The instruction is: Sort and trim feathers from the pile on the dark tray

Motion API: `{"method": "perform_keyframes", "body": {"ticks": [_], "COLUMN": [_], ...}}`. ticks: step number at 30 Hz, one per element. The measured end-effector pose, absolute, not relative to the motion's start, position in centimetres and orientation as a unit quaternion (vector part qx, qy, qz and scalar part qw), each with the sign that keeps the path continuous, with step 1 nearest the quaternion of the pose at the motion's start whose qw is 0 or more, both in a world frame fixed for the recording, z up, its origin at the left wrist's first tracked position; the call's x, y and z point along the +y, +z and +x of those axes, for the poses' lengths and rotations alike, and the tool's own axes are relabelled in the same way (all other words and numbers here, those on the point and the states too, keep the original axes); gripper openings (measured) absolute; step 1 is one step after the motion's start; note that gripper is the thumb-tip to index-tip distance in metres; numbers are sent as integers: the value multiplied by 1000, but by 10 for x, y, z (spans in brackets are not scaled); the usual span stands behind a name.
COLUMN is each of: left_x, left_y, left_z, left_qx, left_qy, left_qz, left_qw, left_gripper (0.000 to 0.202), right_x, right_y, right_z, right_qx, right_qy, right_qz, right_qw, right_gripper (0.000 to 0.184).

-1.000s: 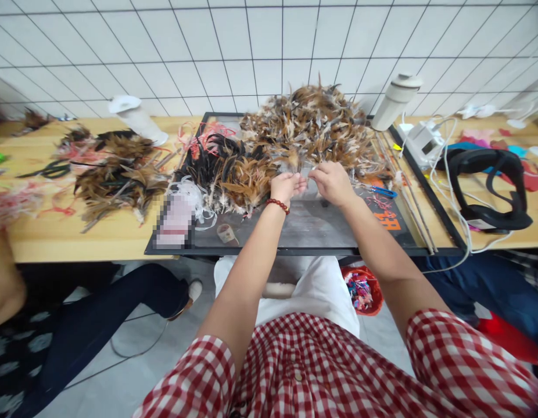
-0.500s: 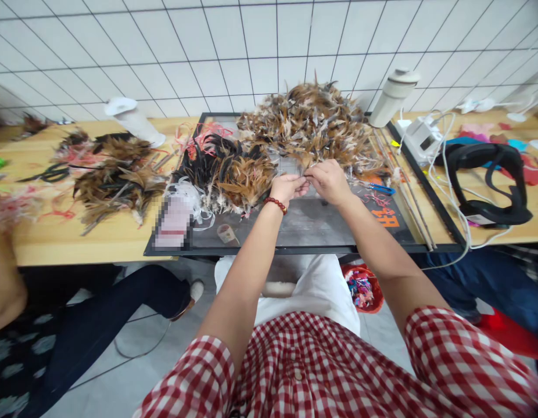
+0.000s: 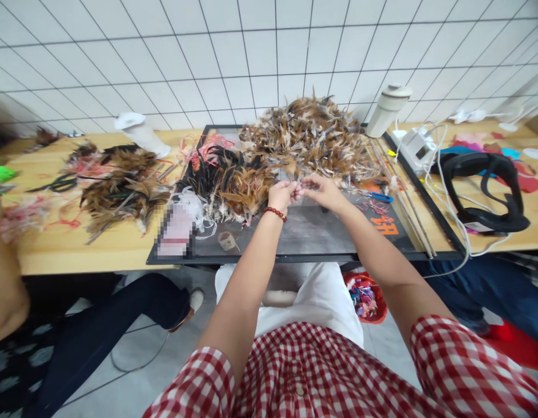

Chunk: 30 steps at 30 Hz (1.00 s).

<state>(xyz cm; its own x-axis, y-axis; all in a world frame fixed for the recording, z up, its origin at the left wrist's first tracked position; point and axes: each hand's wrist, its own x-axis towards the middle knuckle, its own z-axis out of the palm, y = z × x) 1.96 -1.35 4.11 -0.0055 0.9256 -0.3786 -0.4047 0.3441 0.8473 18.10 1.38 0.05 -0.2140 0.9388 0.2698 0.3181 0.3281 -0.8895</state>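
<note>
My left hand [image 3: 284, 195], with a red bead bracelet on its wrist, is closed in a pinch. A small brown feather [image 3: 293, 168] stands up from its fingertips. My right hand [image 3: 325, 192] meets it from the right, thumb and fingers bent together at the left fingertips; what they grip is too small to make out. Beyond the hands rises a large heap of brown and white feathers [image 3: 312, 130]. Left of them lie a brown feather pile [image 3: 245, 186] and black feathers [image 3: 203, 174]. Both hands are above a dark framed board [image 3: 295, 238].
Blue thread snips [image 3: 379, 197] and thin sticks [image 3: 411, 209] lie to the right. A pale bottle [image 3: 387, 110], a white power strip [image 3: 419, 148] with cables, and a black headset [image 3: 482, 191] stand beyond. White ribbon [image 3: 188, 203] lies left. Co-workers sit at both sides.
My hands have shifted slightly left. The right fingers have loosened and pulled a little apart from the left hand's. The whole view has tipped slightly upward.
</note>
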Motion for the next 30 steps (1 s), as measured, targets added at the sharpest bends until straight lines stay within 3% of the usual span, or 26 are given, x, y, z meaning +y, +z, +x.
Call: {"method": "perform_keyframes", "body": {"ticks": [4,13,17,22,25,28,30], "left_x": [-15,-17,-17,-16,-15,-15,-16], "left_y": [42,49,50,48,46,44,44], "left_z": [20,22,21,19,19,20,21], "left_qx": [498,488,482,485,491,498,502], "left_qy": [511,520,522,510,506,491,479], "left_qz": [264,233,226,232,236,245,260], "left_qw": [649,661,667,672,669,671,671], "left_gripper": [34,35,34,29,27,28,28], "right_x": [15,11,15,21,17,8,4], "right_y": [0,4,0,-2,4,12,15], "right_z": [177,180,179,183,189,192,192], "right_qx": [-597,-535,-557,-624,-743,-837,-856], "right_qy": [503,590,565,441,246,26,-55], "right_qz": [-453,-429,-437,-470,-469,-453,-448], "right_qw": [430,426,424,442,409,305,252], "right_gripper": [55,70,53,26,10,20,27]}}
